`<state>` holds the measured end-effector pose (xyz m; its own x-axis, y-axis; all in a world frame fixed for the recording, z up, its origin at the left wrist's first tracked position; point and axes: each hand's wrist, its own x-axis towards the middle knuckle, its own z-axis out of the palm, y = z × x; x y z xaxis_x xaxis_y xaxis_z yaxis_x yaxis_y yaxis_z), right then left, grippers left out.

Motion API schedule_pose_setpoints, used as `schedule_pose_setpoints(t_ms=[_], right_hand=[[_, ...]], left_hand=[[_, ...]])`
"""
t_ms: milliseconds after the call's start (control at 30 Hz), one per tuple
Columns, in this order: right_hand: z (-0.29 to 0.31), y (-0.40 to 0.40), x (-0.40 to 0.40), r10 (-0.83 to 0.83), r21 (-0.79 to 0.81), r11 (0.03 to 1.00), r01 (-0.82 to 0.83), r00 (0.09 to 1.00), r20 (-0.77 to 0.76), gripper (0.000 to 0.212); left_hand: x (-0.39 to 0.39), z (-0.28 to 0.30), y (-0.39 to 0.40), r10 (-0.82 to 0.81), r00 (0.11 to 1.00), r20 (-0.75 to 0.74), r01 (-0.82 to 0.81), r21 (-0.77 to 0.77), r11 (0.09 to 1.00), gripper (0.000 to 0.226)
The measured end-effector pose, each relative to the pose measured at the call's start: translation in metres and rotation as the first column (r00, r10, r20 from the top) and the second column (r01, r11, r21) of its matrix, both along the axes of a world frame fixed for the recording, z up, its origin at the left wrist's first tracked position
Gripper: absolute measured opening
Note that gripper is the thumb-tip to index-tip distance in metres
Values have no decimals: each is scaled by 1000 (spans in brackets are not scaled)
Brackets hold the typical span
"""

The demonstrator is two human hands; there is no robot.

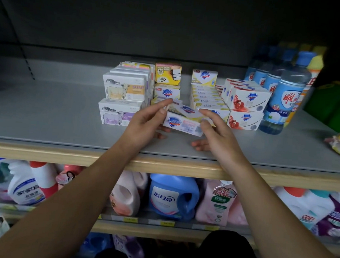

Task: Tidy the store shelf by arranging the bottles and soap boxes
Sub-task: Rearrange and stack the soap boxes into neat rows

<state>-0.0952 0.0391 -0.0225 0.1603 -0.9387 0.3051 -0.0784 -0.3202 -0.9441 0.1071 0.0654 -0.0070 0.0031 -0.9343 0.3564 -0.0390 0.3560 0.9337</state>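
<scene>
2 hands, left hand (145,123) + right hand (215,132), grip soap box (182,123) ends, fingers curled round it; mid-placement. Next: square it into gap w/ yellow stack (205,98).

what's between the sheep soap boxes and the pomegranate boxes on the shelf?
Head view: Safeguard boxes in stacks, plus the Safeguard box held by the left hand and right hand.

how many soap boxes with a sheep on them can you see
2 with the sheep showing: the yellow-label sheep box stacked on the purple-label sheep box, left of the hands. Similar boxes stand in rows behind; their fronts are hidden.
</scene>
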Motion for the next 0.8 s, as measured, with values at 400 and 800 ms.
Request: schedule_pose_setpoints(t_ms=[400,800], right_hand=[[-7,-2,-3,-129,-135,987,89,936,-329,74],[-6,3,-4,-165,-168,978,124,952,-258,43]], left_hand=[[1,-14,-8,81,945,317,40,-356,933,57],[-4,-17,-4,391,788,476,16,-650,760,52]])
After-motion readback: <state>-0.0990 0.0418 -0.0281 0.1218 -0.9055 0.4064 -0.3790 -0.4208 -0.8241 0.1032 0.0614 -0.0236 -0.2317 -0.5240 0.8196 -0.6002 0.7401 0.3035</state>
